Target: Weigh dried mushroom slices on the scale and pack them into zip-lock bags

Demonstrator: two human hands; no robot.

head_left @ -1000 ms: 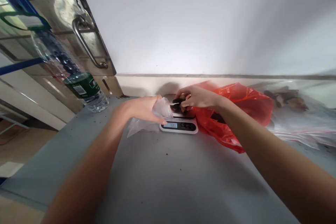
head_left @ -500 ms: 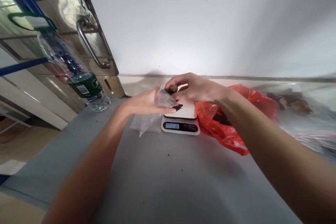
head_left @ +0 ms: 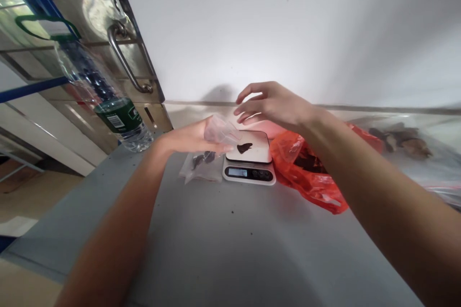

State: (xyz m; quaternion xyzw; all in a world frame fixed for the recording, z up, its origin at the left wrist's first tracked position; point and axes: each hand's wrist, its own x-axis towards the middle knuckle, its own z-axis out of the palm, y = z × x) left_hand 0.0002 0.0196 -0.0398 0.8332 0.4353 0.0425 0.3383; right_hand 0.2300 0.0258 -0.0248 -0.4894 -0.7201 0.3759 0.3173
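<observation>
My left hand (head_left: 190, 138) grips the top of a small clear plastic bag (head_left: 207, 158) that hangs down to the grey table, with dark pieces showing in its lower part. My right hand (head_left: 272, 103) hovers open just above and right of the bag's mouth, fingers spread, holding nothing. Below it stands a small white digital scale (head_left: 252, 164) with its display lit. One dark piece (head_left: 245, 147) lies on the scale's platform.
A red plastic bag (head_left: 313, 168) lies crumpled right of the scale. A large clear bag with brown pieces (head_left: 403, 141) sits at the far right against the wall. A plastic water bottle (head_left: 115, 115) stands at the left by a steel door with a handle (head_left: 126, 62).
My right hand lifted dark pieces off the scale, moved to the bag's mouth and let go; it is now open and raised. Dark pieces now lie in the bag. One piece stays on the scale.
</observation>
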